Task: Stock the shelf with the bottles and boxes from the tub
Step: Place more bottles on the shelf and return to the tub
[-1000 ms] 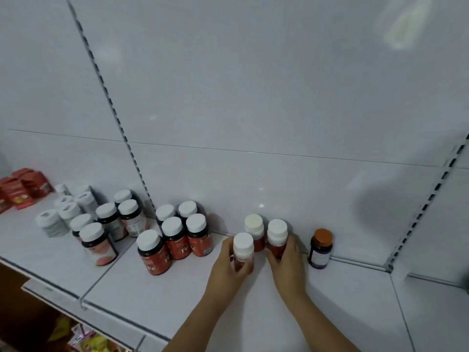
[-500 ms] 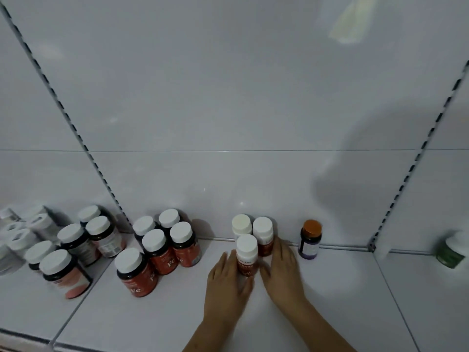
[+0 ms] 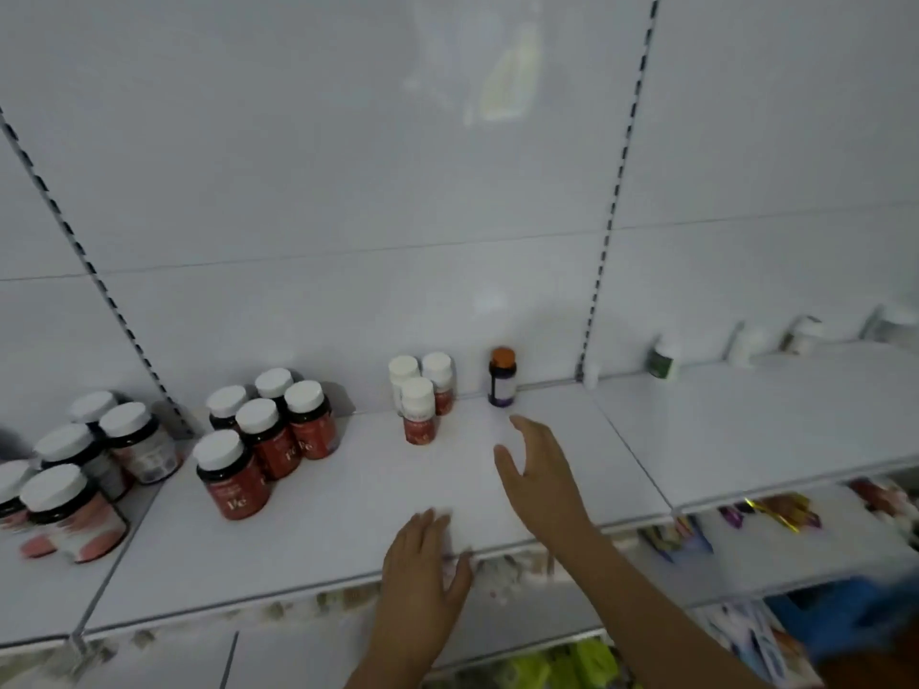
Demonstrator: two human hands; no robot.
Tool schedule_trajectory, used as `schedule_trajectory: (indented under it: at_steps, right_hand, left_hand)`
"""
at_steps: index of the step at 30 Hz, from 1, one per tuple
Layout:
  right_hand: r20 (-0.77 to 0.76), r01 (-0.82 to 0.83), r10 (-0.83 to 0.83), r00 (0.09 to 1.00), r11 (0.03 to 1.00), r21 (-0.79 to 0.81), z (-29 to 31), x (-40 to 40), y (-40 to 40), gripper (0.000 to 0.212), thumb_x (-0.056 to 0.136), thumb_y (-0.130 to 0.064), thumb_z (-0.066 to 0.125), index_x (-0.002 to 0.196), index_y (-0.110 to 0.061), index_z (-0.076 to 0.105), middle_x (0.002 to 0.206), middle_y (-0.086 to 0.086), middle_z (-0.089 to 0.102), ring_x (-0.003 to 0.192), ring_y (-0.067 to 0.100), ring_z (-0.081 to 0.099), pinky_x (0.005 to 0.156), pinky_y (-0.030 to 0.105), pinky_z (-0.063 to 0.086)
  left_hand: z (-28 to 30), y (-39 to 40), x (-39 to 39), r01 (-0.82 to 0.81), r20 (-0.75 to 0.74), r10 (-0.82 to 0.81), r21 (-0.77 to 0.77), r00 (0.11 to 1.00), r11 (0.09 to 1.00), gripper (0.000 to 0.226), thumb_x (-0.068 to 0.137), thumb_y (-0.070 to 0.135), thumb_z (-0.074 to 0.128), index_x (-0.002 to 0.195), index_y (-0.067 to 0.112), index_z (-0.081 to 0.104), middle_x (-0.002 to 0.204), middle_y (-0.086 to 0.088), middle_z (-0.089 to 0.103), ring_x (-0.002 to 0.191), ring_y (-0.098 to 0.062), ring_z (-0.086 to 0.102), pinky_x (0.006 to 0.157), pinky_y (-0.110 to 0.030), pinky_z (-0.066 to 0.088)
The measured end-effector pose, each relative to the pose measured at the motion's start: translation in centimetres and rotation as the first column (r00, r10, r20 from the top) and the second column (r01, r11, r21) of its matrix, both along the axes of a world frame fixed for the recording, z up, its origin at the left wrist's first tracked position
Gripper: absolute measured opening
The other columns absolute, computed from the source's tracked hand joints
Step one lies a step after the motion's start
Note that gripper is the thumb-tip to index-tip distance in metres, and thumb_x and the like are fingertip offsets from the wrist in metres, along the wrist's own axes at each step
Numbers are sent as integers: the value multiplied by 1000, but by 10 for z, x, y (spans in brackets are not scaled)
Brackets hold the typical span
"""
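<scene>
Three small white-capped bottles [image 3: 419, 409] with red labels stand in a tight cluster near the back of the white shelf [image 3: 348, 494]. Right of them stands a dark bottle with an orange cap [image 3: 502, 376]. My left hand [image 3: 422, 574] hovers over the shelf's front edge, fingers straight, holding nothing. My right hand [image 3: 539, 477] is above the shelf, in front of the orange-capped bottle, fingers spread and empty. A blurred blue shape [image 3: 855, 619], possibly the tub, shows at the lower right.
Larger dark bottles with red labels [image 3: 268, 440] stand to the left, and more white-capped bottles [image 3: 89, 469] fill the left bay. A green-labelled bottle [image 3: 662, 359] and blurred white containers sit on the right bay. Packets lie on lower shelves.
Both hands have let go of the small red-labelled bottles and pulled back toward the shelf front. The view has swung right and lower.
</scene>
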State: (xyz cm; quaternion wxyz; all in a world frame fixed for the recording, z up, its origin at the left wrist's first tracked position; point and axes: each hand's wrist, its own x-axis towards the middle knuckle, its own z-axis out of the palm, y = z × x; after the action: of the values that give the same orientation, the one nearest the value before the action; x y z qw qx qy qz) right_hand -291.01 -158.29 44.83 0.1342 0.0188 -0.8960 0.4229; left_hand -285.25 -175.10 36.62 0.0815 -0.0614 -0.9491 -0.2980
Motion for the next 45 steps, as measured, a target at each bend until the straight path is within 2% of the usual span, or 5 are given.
schedule_trajectory:
  at_steps: [8,19,25,30,45]
  right_hand:
    - [-154,141,-131,979,988,58,33,140,69,50,102,-39,44,147,-17,40,146,-2,44,135,13,38,111,28,32]
    - [-144,476,-461,876,875,89,57,282,242,58,101,-52,36,149,-20,37,149,-4,42,137,10,35,107,18,25]
    - [-145,607,-594,792,791,78,56,337,358,50,102,-46,40,144,-19,45,145,-1,47,136,15,38,112,29,29]
    - [-157,692,-674,722,710,130,61,377,478,48,103,-44,41,144,-20,44,144,-1,48,133,12,38,102,11,19]
    - [-65,725,-730,680,657,205,34,389,727,54,102,-49,37,147,-19,40,149,0,45,139,15,35,109,25,24]
  left_hand:
    - [21,81,103,316,-25,-315,111,949,942,53,95,44,53,144,27,40,147,10,40,136,-9,34,114,-25,28]
    - [46,246,174,694,-35,-694,72,719,716,53,97,48,49,145,30,35,143,12,39,131,-5,36,105,-20,32]
    - [42,368,194,779,-16,-779,37,626,626,55,93,45,53,143,26,40,140,9,45,126,-5,41,100,-13,32]
    - [50,496,216,849,-17,-849,48,528,527,52,96,48,51,143,34,36,136,19,38,128,-3,37,103,-20,35]
    - [34,735,200,865,-19,-865,57,501,499,50,95,43,56,140,26,44,139,5,47,130,-11,38,106,-34,41]
